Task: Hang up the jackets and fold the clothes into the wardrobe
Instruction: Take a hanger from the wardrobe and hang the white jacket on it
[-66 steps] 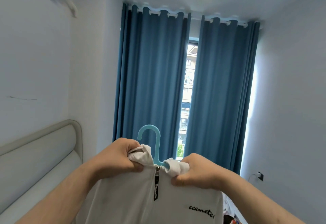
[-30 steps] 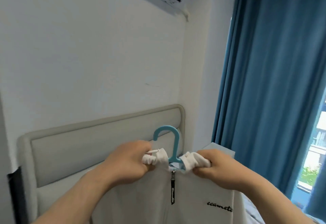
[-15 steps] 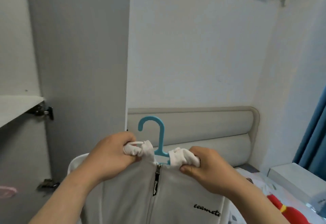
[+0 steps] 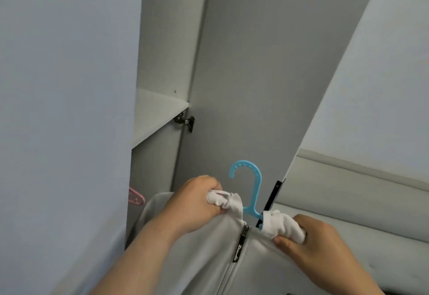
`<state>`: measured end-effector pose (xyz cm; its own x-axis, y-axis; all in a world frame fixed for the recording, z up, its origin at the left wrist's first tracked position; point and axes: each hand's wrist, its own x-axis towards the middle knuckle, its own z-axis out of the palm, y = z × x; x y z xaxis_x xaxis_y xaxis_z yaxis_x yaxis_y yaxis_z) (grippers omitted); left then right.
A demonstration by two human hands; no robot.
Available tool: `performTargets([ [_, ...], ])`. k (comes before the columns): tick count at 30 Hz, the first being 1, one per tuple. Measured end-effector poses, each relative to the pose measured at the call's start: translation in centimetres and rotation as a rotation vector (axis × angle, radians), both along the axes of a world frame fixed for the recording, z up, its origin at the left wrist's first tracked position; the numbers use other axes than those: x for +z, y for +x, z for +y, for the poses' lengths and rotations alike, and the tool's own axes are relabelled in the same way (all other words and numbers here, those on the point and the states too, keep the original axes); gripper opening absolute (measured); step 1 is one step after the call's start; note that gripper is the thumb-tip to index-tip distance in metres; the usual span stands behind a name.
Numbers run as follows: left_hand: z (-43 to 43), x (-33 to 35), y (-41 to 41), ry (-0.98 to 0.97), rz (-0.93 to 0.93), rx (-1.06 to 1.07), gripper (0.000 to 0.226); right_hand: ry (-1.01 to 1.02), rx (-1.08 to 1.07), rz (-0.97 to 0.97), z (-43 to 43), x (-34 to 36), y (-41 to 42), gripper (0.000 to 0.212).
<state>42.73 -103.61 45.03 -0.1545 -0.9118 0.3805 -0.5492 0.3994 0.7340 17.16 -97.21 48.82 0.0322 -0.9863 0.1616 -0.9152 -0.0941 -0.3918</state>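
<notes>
Wardrobe panels in pale grey fill the room ahead of both grips: an open door rises straight above them, and a white shelf sits up and to the left of my left grip, with a metal hinge at its right end. A pink hanger peeks out just left of my left grip, inside the wardrobe. Beyond my right grip runs a padded headboard, with bare wall above it.

My left grip is clamped on a bunched wad of the collar of the white jacket, fingers curled right round it. My right grip is clamped on the other side of the collar, thumb pressed against the cloth. Between the 2 grips the blue hanger stands upright, its hook above both and opening to the left, its shoulders hidden inside the jacket. The jacket hangs below my grips, zipped up, its black zip pull dangling midway between them.
</notes>
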Motion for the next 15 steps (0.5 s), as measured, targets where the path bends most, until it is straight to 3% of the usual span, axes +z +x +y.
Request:
performTargets([
  [9, -2.9, -2.7, 1.0, 0.088, 0.048, 0.054, 0.035, 0.138, 0.153, -0.049, -3.4, -1.1, 0.4, 0.021],
  [15, -6.3, -2.5, -0.4, 0.092, 0.062, 0.07, 0.033, 0.128, 0.248, 0.048, -6.6, -1.2, -1.2, 0.012],
])
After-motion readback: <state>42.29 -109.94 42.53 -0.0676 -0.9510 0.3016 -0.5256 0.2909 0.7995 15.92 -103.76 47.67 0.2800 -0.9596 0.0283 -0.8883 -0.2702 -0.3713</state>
